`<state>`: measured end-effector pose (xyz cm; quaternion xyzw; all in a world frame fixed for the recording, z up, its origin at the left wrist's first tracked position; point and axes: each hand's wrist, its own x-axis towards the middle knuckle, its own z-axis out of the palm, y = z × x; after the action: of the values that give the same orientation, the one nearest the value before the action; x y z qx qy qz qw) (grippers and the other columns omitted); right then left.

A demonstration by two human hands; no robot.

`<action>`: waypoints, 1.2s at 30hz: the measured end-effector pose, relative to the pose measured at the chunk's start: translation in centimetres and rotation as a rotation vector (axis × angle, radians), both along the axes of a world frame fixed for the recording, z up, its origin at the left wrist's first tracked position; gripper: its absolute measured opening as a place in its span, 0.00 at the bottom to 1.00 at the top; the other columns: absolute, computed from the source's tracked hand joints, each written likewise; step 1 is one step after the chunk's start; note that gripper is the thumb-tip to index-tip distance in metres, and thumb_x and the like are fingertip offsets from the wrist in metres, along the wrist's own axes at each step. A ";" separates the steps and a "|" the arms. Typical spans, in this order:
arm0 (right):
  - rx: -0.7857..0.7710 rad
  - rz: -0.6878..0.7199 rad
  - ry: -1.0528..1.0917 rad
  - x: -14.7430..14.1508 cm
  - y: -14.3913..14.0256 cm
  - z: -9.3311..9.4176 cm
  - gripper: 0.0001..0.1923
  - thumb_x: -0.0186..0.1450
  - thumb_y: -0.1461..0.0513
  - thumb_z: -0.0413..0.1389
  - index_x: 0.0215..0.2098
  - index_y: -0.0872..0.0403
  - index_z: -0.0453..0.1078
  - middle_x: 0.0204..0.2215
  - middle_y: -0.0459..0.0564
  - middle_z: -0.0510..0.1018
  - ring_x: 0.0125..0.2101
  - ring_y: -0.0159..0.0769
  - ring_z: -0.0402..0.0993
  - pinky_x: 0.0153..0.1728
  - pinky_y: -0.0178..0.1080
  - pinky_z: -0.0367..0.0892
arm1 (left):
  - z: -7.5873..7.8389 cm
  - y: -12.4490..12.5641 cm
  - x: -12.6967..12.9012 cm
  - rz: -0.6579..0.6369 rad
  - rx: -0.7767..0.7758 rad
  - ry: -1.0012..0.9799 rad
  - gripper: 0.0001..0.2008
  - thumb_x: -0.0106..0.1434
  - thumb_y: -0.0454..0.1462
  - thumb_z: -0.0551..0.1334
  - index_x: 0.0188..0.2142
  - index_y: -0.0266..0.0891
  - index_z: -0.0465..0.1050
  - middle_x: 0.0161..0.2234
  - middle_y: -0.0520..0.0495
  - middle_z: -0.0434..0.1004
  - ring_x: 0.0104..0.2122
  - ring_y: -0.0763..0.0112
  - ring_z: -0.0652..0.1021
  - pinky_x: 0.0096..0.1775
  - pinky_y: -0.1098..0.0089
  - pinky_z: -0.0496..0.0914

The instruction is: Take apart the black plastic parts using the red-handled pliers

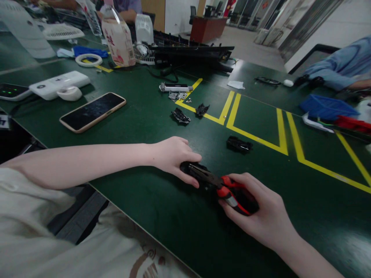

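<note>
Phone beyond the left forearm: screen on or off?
Off, as far as shown: the phone lies face up, its glass black with no lit display.

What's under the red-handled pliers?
Under the pliers, bits of a black piece show beside the metal jaws, over green tabletop. Whatever the pliers directly cover can't be seen.

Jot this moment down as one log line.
Left hand: holding black part | Right hand: holding pliers, jaws over part | Nearby: phone, black pieces

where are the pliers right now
In the head view, the pliers are just right of centre, held in the right hand and pointing toward the left hand.
</note>
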<state>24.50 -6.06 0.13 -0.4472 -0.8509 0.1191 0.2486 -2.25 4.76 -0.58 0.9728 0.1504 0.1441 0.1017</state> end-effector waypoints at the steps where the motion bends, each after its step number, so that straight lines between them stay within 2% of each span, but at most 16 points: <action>1: 0.003 0.002 -0.005 0.0 0.0 0.0 0.20 0.61 0.60 0.62 0.51 0.50 0.67 0.39 0.48 0.77 0.33 0.34 0.77 0.29 0.34 0.74 | 0.0 0.0 0.0 0.001 0.008 0.000 0.27 0.63 0.62 0.59 0.27 0.41 0.65 0.20 0.54 0.73 0.21 0.72 0.72 0.31 0.68 0.59; 5: 0.040 0.009 -0.043 0.2 0.0 -0.2 0.20 0.62 0.59 0.62 0.52 0.51 0.66 0.40 0.49 0.77 0.34 0.34 0.77 0.30 0.33 0.75 | -0.1 0.0 0.0 -0.009 0.046 0.006 0.28 0.64 0.63 0.57 0.27 0.41 0.65 0.20 0.53 0.72 0.21 0.72 0.72 0.30 0.67 0.59; 11: 0.245 0.003 -0.182 0.6 -0.1 -0.2 0.22 0.63 0.58 0.60 0.53 0.56 0.66 0.41 0.55 0.76 0.35 0.39 0.77 0.31 0.38 0.77 | -0.2 0.1 0.1 -0.037 0.070 -0.003 0.29 0.66 0.63 0.53 0.26 0.41 0.64 0.19 0.53 0.71 0.20 0.72 0.71 0.30 0.67 0.60; 21: 0.230 -0.016 -0.217 0.7 0.2 -0.3 0.23 0.62 0.57 0.59 0.54 0.54 0.66 0.43 0.55 0.76 0.37 0.42 0.77 0.30 0.42 0.76 | 0.0 0.1 0.2 -0.021 -0.013 -0.006 0.28 0.64 0.62 0.58 0.26 0.41 0.63 0.20 0.54 0.71 0.20 0.73 0.70 0.30 0.67 0.59; 28: 0.313 -0.013 -0.257 0.4 0.4 -0.3 0.23 0.65 0.55 0.57 0.55 0.57 0.65 0.44 0.59 0.75 0.39 0.45 0.75 0.34 0.45 0.75 | -0.1 0.0 0.2 -0.030 0.017 -0.015 0.28 0.64 0.62 0.57 0.25 0.41 0.63 0.19 0.53 0.71 0.20 0.72 0.71 0.30 0.67 0.60; 36: 0.288 0.021 -0.210 0.6 0.5 -0.4 0.22 0.67 0.55 0.57 0.56 0.56 0.65 0.45 0.59 0.77 0.41 0.45 0.77 0.36 0.44 0.75 | -0.1 0.0 0.3 -0.016 0.026 -0.012 0.28 0.64 0.63 0.56 0.27 0.41 0.66 0.20 0.52 0.73 0.21 0.70 0.73 0.31 0.67 0.61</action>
<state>25.10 -5.54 -0.27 -0.4079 -0.8851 -0.0487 0.2187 -1.96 4.79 -0.72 0.9743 0.1400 0.1510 0.0912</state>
